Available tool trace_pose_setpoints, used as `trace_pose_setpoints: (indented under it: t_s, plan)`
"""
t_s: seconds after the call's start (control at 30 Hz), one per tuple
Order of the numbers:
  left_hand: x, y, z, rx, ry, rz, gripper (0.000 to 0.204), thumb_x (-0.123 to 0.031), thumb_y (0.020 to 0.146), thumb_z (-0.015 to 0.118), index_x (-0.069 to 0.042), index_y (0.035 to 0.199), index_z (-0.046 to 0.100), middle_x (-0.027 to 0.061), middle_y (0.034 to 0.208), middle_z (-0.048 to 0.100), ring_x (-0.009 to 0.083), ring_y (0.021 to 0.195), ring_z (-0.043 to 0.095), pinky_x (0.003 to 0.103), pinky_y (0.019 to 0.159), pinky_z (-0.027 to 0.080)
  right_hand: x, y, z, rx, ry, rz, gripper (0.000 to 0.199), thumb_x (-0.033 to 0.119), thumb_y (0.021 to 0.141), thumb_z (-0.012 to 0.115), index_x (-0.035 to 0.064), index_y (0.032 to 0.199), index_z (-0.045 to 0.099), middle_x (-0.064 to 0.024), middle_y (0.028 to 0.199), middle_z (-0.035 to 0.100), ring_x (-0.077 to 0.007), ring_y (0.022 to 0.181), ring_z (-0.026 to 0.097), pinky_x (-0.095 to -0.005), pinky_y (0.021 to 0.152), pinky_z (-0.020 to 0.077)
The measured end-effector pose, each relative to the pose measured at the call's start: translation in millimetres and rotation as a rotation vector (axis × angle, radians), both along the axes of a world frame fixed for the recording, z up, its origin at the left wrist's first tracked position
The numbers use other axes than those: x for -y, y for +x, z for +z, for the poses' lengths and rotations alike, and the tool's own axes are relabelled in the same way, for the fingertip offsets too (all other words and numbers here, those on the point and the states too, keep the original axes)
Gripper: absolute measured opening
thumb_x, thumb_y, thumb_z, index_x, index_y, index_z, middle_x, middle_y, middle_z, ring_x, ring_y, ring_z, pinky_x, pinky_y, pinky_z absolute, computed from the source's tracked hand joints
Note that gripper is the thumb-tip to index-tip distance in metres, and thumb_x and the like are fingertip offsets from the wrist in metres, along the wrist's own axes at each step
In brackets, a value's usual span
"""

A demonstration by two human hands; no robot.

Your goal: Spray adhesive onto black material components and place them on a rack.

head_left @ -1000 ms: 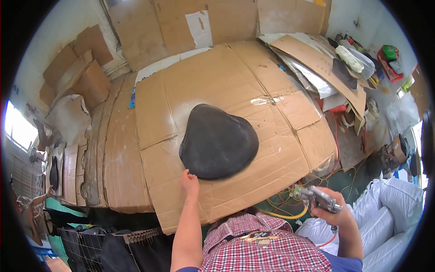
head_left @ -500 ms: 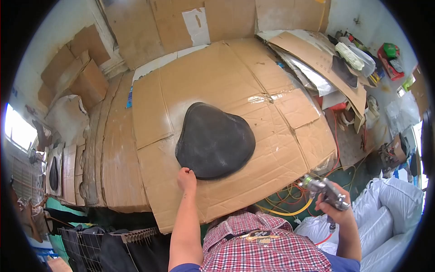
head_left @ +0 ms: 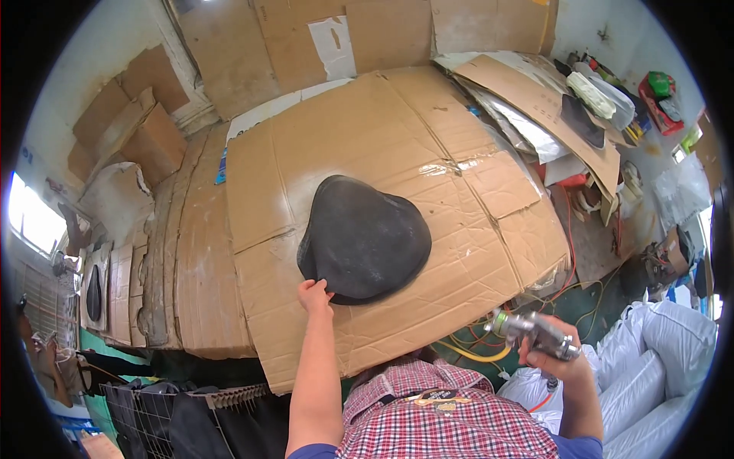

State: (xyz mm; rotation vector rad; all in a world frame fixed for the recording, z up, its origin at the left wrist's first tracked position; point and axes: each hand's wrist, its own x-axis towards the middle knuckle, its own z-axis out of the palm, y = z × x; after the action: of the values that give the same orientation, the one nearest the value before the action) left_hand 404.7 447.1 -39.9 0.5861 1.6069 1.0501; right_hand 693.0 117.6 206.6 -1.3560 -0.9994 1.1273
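Note:
A black, rounded-triangular padded piece, like a seat cushion [head_left: 371, 241], lies on the brown cardboard [head_left: 329, 138] covering the table. At its near left edge my left hand [head_left: 315, 295] is closed, pinching the rim between thumb and fingers. That edge is slightly lifted and folded. On the right, beyond the table's near edge, my right hand [head_left: 556, 353] is wrapped round the handle of a metal spray gun [head_left: 535, 335]. The gun's nozzle points left, toward the table. A hose runs from below its grip.
Yellow and orange hoses [head_left: 478, 353] hang at the table's near right edge. White stuffed sacks [head_left: 650, 367] stand at the lower right. Loose cardboard sheets [head_left: 535, 99] are piled at the back right. A wire rack with black pieces [head_left: 183, 417] stands at the lower left.
My left hand has pulled the cushion's near left rim up a little, folding it. My right hand has brought the spray gun slightly left, closer to the table.

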Motion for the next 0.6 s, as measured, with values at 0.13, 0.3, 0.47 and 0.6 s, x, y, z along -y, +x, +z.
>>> trace_pose_setpoints:
  t_s: [0.13, 0.3, 0.47, 0.6]
  plan:
    - [-3, -4, -6, 0.14, -0.057, 0.097, 0.041, 0.003, 0.079, 0.059, -0.004, 0.116, 0.043, 0.0116, 0.103, 0.054, 0.0218, 0.081, 0.057, 0.038, 0.061, 0.053, 10, -2, 9, 0.047, 0.019, -0.088, 0.054, -0.002, 0.072, 0.068, -0.0049, 0.122, 0.049, -0.0086, 0.083, 0.062, -0.0133, 0.07, 0.06, -0.0267, 0.063, 0.0503]
    - [1, -15, -17, 0.33, -0.097, 0.08, 0.04, 0.002, 0.081, 0.056, -0.005, 0.118, 0.044, 0.0103, 0.105, 0.054, 0.023, 0.083, 0.058, 0.04, 0.066, 0.053, 24, 10, 13, -0.014, -0.066, -0.133, 0.052, -0.002, 0.072, 0.069, -0.0054, 0.121, 0.05, -0.0101, 0.084, 0.062, -0.0157, 0.073, 0.061, -0.0292, 0.065, 0.0514]
    - [3, -5, -24, 0.251, -0.032, -0.021, 0.041, 0.003, 0.081, 0.053, -0.006, 0.119, 0.044, 0.0087, 0.106, 0.054, 0.0237, 0.086, 0.058, 0.04, 0.068, 0.053, 3, 3, -4, -0.076, 0.014, -0.082, 0.057, 0.001, 0.072, 0.071, -0.0036, 0.124, 0.048, -0.0101, 0.083, 0.062, -0.0164, 0.07, 0.062, -0.0299, 0.066, 0.0512]
    - [-9, 15, 14, 0.492, 0.122, -0.209, 0.05, 0.007, 0.08, 0.049, -0.011, 0.126, 0.039, 0.0093, 0.11, 0.054, 0.0248, 0.093, 0.057, 0.04, 0.071, 0.052, -22, 2, -5, -0.034, 0.015, -0.341, 0.052, 0.006, 0.073, 0.068, -0.0022, 0.121, 0.049, -0.0092, 0.08, 0.063, -0.0172, 0.069, 0.063, -0.0302, 0.066, 0.0524]
